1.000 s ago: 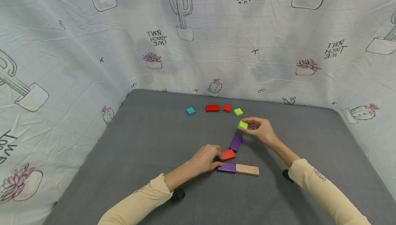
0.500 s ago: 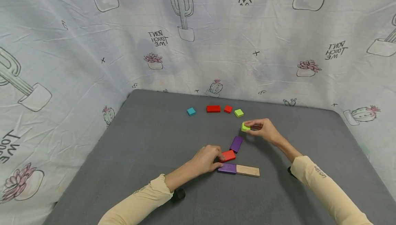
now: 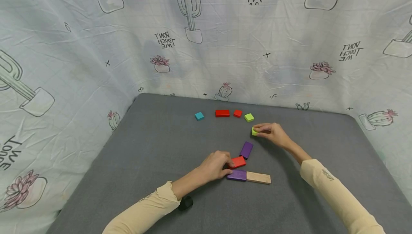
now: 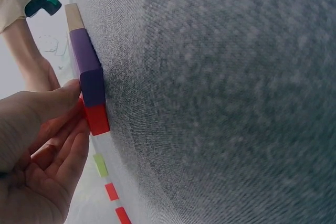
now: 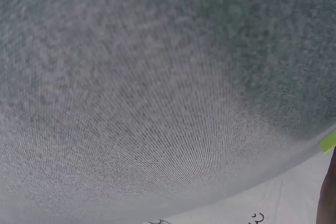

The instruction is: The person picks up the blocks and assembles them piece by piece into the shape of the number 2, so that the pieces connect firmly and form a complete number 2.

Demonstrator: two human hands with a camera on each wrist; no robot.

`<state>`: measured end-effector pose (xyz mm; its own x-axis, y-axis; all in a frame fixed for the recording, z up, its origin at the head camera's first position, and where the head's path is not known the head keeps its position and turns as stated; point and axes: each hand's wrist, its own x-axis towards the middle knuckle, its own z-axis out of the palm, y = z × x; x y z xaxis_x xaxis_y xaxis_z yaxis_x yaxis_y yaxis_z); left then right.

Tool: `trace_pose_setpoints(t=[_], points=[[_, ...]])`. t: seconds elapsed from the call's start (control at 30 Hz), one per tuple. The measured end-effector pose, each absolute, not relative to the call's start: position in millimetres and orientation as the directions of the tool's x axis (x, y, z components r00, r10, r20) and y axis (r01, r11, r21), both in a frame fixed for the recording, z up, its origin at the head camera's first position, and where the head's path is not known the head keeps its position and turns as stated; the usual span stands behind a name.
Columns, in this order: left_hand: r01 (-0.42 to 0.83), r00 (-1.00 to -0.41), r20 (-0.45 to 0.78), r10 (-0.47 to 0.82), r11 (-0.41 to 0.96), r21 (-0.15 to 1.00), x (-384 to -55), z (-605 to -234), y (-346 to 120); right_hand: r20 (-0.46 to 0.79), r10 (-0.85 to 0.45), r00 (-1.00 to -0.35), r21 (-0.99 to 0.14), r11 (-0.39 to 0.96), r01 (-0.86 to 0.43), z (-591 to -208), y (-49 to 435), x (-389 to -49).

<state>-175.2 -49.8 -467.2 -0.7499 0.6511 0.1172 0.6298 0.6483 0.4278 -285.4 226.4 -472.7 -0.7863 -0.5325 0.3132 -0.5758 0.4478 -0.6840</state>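
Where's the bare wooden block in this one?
In the head view, the bare wooden block lies right of centre, its left end against the purple block by the left hand.

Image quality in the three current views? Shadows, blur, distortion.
Head: soft shadow on the gray table by the right sleeve, purple block edges clear; left wrist: scene turned sideways, backdrop washed out, table grain softer at right; right wrist: grain blurry toward the top, table's far edge bowed, a green block cut off by the frame.
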Motion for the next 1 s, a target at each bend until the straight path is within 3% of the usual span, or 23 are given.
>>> trace_pose_setpoints(t=[0.57, 1.0], points=[[0.621, -0.756, 0.106, 0.646, 0.655, 0.43, -173.4, -467.3, -49.1, 0.432, -0.626, -0.649, -0.569, 0.37, -0.735, -491.8, 222.6, -288.0], [0.621, -0.755, 0.107, 0.647, 0.653, 0.433, -175.0, -467.9, -49.3, 0.353, -0.622, -0.699, -0.634, 0.39, -0.668, -491.9, 219.9, -282.4]])
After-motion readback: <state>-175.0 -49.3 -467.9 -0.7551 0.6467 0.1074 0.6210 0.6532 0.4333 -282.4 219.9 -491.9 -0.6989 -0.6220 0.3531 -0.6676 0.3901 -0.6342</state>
